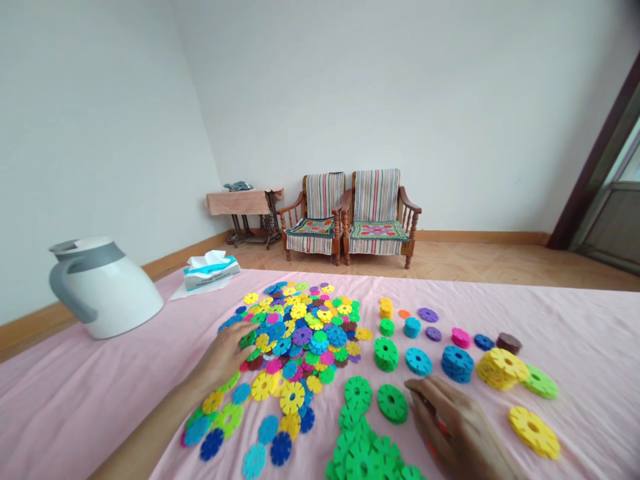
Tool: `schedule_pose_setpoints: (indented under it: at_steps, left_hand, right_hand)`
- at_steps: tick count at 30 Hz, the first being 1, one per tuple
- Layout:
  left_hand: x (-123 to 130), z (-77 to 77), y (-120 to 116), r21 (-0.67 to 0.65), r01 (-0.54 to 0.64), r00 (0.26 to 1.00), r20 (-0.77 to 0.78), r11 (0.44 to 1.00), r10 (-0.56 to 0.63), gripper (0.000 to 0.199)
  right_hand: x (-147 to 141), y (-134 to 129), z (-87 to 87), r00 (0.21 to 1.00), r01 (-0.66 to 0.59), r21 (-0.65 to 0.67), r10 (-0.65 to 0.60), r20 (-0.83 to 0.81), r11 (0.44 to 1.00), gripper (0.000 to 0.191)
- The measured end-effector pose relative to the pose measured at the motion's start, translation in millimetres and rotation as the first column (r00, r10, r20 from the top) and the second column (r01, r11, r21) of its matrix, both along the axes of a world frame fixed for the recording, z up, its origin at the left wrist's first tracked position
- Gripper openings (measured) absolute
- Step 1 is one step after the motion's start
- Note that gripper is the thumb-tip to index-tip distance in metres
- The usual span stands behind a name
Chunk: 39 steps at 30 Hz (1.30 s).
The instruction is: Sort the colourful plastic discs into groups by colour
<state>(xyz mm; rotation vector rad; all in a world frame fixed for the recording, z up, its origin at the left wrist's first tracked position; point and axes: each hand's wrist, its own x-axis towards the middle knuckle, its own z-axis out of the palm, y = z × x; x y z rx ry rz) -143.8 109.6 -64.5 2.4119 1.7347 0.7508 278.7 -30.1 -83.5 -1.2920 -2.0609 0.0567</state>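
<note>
Holding orange disc, apparently: right hand; left hand touching pile.

From my remote feed I take this for a home's living area: wooden armchairs with striped covers, a cloth-draped treadle table, a thermal jug and a tissue box.

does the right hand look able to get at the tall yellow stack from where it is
Probably yes: the right hand is close by, and only bare pink cloth seems to lie between it and the yellow stack. An orange piece shows among its fingers, though, so its grip may need freeing first.
</note>
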Motion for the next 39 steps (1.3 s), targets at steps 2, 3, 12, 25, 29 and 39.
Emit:
schedule_pose_setpoints:
  at_steps: [2, 3, 12, 25, 29, 39]
  left_hand:
    - [0.4, 1.4, 0.2, 0.000, -0.014, 1.000, -0.004, 1.000, 0.014, 0.036]
    - [0.8, 4.1, -0.4, -0.001, -0.024, 1.000, -0.005, 1.000, 0.024, 0.034]
    - [10.8, 32.7, -27.0, -0.094, -0.135, 0.984, -0.130, 0.986, 0.123, 0.020]
    - [30.2, 24.2, -13.9, -0.055, -0.173, 0.958, -0.243, 0.983, 0.155, 0.015]
    - [30.4, 23.6, -12.4, -0.063, -0.175, 0.961, -0.228, 0.983, 0.156, 0.014]
    - [24.9, 19.6, -11.8, -0.064, -0.222, 0.965, -0.158, 0.973, 0.209, 0.023]
  right_hand:
    - [-0.4, -0.2, 0.9, 1.000, 0.006, 0.015, -0.006, 0.000, 1.000, 0.016]
    - [-0.7, -0.3, 1.3, 1.000, 0.010, 0.021, -0.010, 0.001, 1.000, 0.015]
    - [-1.0, 0.9, 1.2, 1.000, 0.022, -0.023, -0.022, 0.020, 0.999, 0.017]
    - [-3.1, 0.0, 4.8, 1.000, 0.016, -0.035, -0.015, 0.010, 0.999, 0.019]
    - [-4.1, 1.0, 5.4, 1.000, 0.017, -0.028, -0.017, 0.010, 0.999, 0.018]
    - [-1.8, -0.4, 3.2, 1.000, 0.006, -0.042, -0.005, 0.016, 0.999, 0.019]
